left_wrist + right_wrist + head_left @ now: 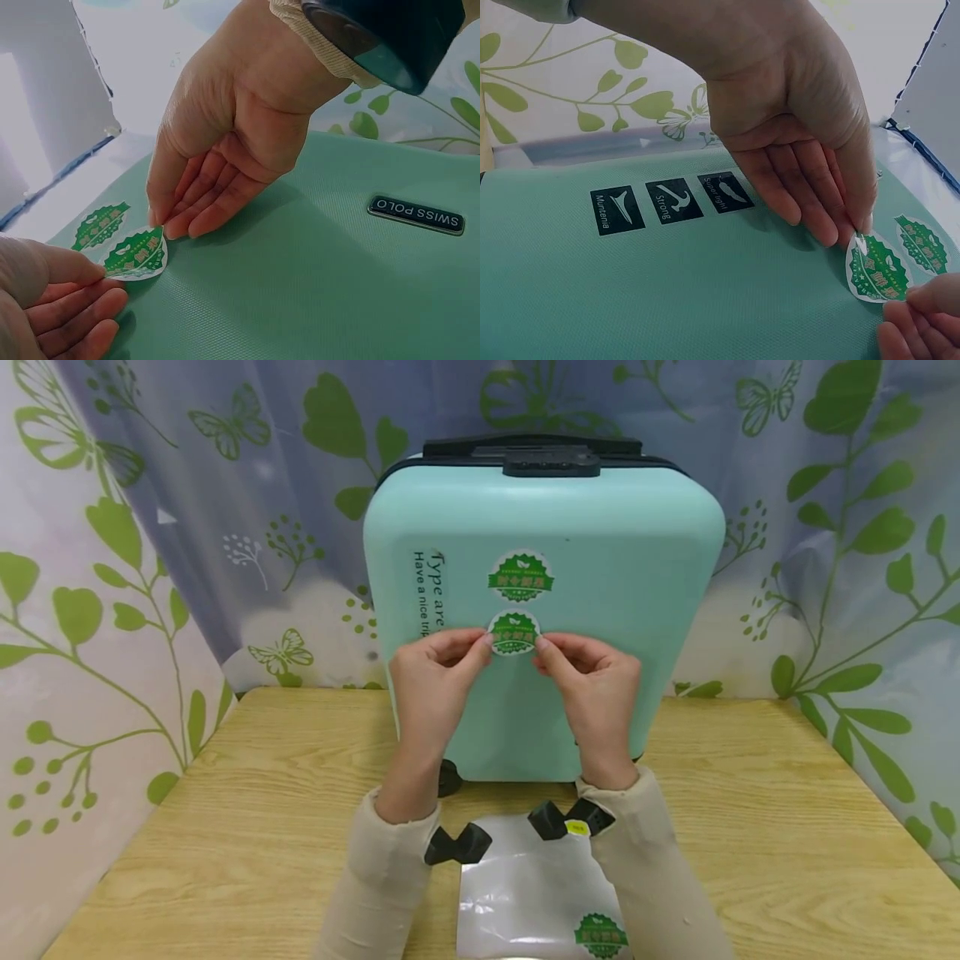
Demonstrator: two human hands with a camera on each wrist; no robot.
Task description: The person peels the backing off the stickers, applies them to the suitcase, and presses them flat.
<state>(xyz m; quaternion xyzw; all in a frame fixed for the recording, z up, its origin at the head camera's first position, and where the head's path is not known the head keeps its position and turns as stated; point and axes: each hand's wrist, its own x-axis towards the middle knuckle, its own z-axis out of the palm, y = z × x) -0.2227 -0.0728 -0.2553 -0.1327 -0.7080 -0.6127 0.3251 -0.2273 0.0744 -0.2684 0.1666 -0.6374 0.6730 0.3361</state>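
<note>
A mint-green suitcase [637,568] stands upright on the table. Both hands pinch a round green-and-white sticker [513,633] at its opposite edges, against the suitcase front. The left hand [435,689] has the left edge between thumb and forefinger; the right hand [597,697] has the right edge. Just above, a matching sticker [521,578] lies on the suitcase. In the left wrist view, the held sticker [136,255] is slightly bent, with the left hand [45,296] nearest the camera. Across from the right hand [930,319], the left hand [795,127] shows in the right wrist view.
On the wooden table [247,827], a shiny sheet [532,893] bearing another green sticker [600,935] lies between the forearms. Behind the suitcase hangs a leaf-patterned curtain [262,477]. Dark icon labels [673,201] and a name badge [416,214] are on the suitcase front.
</note>
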